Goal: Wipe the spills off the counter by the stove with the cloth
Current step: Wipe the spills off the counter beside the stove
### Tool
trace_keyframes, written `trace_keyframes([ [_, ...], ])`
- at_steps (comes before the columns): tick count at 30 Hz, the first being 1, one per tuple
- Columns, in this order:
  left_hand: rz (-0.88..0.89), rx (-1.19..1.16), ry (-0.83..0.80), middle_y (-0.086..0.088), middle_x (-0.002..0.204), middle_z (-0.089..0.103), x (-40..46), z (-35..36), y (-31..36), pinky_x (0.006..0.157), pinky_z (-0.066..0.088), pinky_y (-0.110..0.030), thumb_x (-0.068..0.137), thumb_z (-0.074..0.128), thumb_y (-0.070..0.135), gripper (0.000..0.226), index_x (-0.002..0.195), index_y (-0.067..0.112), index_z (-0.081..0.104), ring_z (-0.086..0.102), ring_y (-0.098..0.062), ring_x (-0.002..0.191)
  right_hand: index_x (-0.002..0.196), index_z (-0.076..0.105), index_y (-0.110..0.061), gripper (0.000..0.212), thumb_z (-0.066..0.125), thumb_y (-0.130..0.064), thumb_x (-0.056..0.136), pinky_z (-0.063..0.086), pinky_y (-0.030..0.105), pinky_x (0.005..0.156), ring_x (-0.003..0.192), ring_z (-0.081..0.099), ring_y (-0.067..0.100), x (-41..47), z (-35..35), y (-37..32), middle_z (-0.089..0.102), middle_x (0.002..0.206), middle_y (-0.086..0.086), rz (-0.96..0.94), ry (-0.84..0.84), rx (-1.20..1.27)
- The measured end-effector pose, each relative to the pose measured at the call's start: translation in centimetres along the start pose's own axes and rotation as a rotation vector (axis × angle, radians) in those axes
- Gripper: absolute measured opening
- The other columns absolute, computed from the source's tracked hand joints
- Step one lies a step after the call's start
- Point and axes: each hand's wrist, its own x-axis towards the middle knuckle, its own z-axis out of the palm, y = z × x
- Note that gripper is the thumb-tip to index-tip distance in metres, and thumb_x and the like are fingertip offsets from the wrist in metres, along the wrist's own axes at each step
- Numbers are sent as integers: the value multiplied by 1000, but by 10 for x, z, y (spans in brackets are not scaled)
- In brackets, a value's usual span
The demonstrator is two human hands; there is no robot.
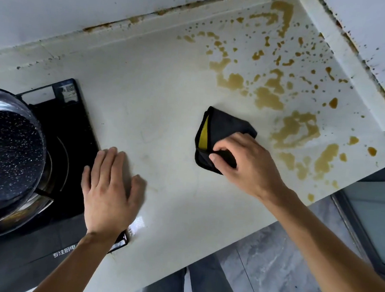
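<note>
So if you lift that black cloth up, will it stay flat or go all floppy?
Probably floppy: the cloth lies folded in soft layers under the right hand. Likely light too, since fingertips alone pinch it. It should slide easily over the smooth counter.

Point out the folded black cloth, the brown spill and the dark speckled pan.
folded black cloth with yellow lining (pixel 224 127): head view, upper black face.
brown spill (pixel 295 130): head view, large puddle's middle.
dark speckled pan (pixel 6 155): head view, inner base.
</note>
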Motion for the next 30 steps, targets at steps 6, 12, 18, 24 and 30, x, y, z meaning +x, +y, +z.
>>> trace_keyframes([
  [6, -16, -8, -54, -14, 166, 47, -1, -5, 4, 131, 19, -58, 95, 52, 38, 67, 153, 3, 52, 31, -31, 162, 167, 26, -12, 65, 34, -45, 112, 12, 47, 132, 164, 11, 29, 16, 45, -11, 18, 176, 9, 184, -85, -194],
  [12, 76, -63, -157, -14, 174, 30, 0, -10, 43, 129, 21, -66, 103, 44, 41, 72, 169, 16, 28, 20, -39, 163, 169, 16, -20, 67, 25, -52, 111, 5, 45, 134, 165, 2, 21, -49, 48, 28, 9, 178, 1, 184, -67, -244],
  [18, 409, -135, -307, -4, 180, 17, -3, 27, 139, 133, 13, -62, 114, 37, 42, 60, 170, 24, 26, 8, -27, 168, 169, 14, -27, 67, 20, -51, 108, 6, 50, 133, 165, 2, 24, -43, 21, 81, 7, 178, 1, 434, 7, -239],
  [24, 433, -31, -309, -5, 181, 12, -12, 51, 157, 133, 3, -64, 111, 27, 49, 64, 169, 24, 25, 2, -29, 169, 168, 22, -25, 63, 33, -45, 110, 8, 50, 133, 165, 8, 26, -44, 36, 59, 15, 177, 4, 371, 70, -222],
  [30, 425, -7, -248, -5, 178, 22, -14, 59, 157, 132, 8, -65, 106, 37, 50, 65, 166, 24, 32, 13, -30, 167, 169, 17, -32, 65, 28, -46, 106, 7, 48, 134, 165, 2, 21, -108, 16, 96, 8, 178, -1, 350, -39, -245],
])
